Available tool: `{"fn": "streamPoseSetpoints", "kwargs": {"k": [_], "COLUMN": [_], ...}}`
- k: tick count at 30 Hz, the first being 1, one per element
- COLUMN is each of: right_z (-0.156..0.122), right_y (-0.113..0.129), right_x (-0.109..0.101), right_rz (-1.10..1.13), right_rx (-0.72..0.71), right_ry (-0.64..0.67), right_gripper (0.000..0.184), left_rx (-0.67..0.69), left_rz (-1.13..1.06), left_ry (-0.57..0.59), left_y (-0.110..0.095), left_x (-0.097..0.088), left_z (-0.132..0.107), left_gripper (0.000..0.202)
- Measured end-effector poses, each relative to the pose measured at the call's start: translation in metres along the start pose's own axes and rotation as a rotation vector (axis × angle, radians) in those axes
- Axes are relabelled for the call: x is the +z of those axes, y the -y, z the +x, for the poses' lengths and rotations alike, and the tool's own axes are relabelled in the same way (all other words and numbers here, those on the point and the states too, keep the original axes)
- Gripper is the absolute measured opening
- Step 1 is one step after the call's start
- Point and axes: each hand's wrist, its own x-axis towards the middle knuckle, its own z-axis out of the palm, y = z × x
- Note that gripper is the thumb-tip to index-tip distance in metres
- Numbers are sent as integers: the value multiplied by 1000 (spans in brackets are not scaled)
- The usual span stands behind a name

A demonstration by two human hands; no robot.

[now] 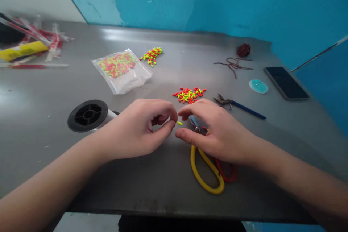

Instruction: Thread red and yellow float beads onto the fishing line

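Between thumb and forefinger, my left hand (144,127) pinches a small yellow-green oval bead (179,123), whose tip sticks out to the right. My right hand (217,127) is just across from it, thumb and fingers apart with a gap between them. Below and partly behind that hand lie scissors (193,163) with one yellow and one red handle; their blades are mostly covered. A loose pile of red and yellow-green beads (189,95) is spread on the table just beyond both hands. Any thread in my fingers is too fine to make out.
A black-ended spool (88,115) stands left of my left hand. Farther back are a clear bag of beads (119,69) and another bead pile (152,56). Blue-handled pliers (239,107), a turquoise disc (258,86), a phone (286,82) and brown cord (243,50) lie right.
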Motion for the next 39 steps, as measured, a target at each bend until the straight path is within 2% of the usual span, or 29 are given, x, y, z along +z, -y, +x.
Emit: {"fn": "streamPoseSetpoints", "kwargs": {"k": [1,4,7,10,14,18,27,32,36,39], "right_z": [4,12,13,8,-6,-26,-60,-66,-69,-73], "right_y": [3,9,12,12,6,-6,-32,-40,-43,-45], "right_x": [3,9,12,9,-2,-14,-24,-35,-43,-45], "right_rz": [36,120,146,125,66,-61,-200,-143,-38,-70], "right_rx": [21,74,87,77,51,18,-74,-41,-6,-44], "right_ry": [34,101,96,61,8,-35,-79,-98,-115,-111], "right_gripper": [29,35,37,32,29,27,33,27,24,29], "left_rx": [5,34,45,-16,-93,-175,-368,-454,-513,-546], "left_rz": [-9,-16,-9,-10,-1,96,365,460,497,503], "left_ry": [-13,-32,-35,-81,-210,-313,-411,-496,-508,-510], "left_y": [1,5,7,7,7,7,3,6,3,2], "left_x": [0,-1,-2,-1,0,3,21,24,26,28], "left_z": [0,-3,-7,-9,-7,-1,17,24,30,34], "left_gripper": [10,13,15,16,22,22,13,12,11,11]}}
